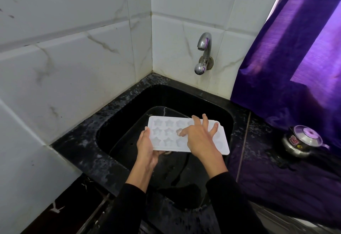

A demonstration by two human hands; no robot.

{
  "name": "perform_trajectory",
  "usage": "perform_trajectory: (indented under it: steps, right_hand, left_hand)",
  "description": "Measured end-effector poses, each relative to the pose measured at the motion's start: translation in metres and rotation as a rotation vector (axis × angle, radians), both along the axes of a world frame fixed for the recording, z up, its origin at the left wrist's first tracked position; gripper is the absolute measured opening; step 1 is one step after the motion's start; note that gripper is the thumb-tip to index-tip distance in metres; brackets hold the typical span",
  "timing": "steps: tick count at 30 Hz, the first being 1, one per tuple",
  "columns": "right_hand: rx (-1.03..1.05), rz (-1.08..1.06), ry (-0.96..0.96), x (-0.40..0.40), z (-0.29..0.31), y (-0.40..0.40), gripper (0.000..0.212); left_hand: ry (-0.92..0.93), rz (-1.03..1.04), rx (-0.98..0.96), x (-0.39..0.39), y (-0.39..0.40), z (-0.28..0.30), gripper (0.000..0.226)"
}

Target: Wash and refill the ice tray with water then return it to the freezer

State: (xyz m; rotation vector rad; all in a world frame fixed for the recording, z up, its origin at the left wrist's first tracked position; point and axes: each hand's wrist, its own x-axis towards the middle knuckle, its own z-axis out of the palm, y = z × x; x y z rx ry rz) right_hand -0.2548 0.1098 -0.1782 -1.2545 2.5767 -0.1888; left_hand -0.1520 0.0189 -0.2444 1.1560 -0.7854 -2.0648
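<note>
A white ice tray (166,134) with star-shaped and flower-shaped cells is held level over the black sink (118,123). My left hand (147,149) grips the tray's near left edge from below, thumb on the rim. My right hand (199,137) lies on top of the tray with fingers spread, one fingertip pressed into a middle cell. It covers the tray's right cells. A steel tap (203,53) sticks out of the tiled wall above the sink; no water runs from it.
A black speckled countertop (86,141) rims the sink in a tiled corner. A purple curtain (295,58) hangs at the right. A small steel pot with a lid (302,141) stands on the counter at the right.
</note>
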Motion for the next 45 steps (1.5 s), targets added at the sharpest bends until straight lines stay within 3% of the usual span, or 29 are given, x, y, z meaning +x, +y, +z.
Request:
perform_trajectory:
  steps: [5, 13, 23, 30, 45]
  right_hand:
    - [-0.003, 0.001, 0.049, 0.003, -0.002, -0.003, 0.064]
    - [-0.006, -0.003, 0.022, 0.0, -0.005, 0.0, 0.057]
    - [0.008, 0.002, 0.027, 0.0, -0.009, 0.0, 0.063]
    - [-0.113, 0.018, 0.036, 0.004, -0.006, -0.008, 0.063]
    - [0.041, 0.107, 0.06, 0.018, -0.006, -0.025, 0.063]
  left_hand:
    - [-0.003, -0.004, -0.019, -0.001, 0.001, 0.001, 0.032]
    - [-0.011, -0.006, -0.009, -0.001, 0.004, 0.002, 0.034]
    - [-0.036, -0.027, -0.003, -0.002, 0.005, 0.001, 0.041]
    - [-0.028, -0.008, 0.005, -0.004, 0.002, 0.0, 0.042]
    - [-0.027, 0.008, 0.022, -0.002, 0.002, 0.0, 0.038]
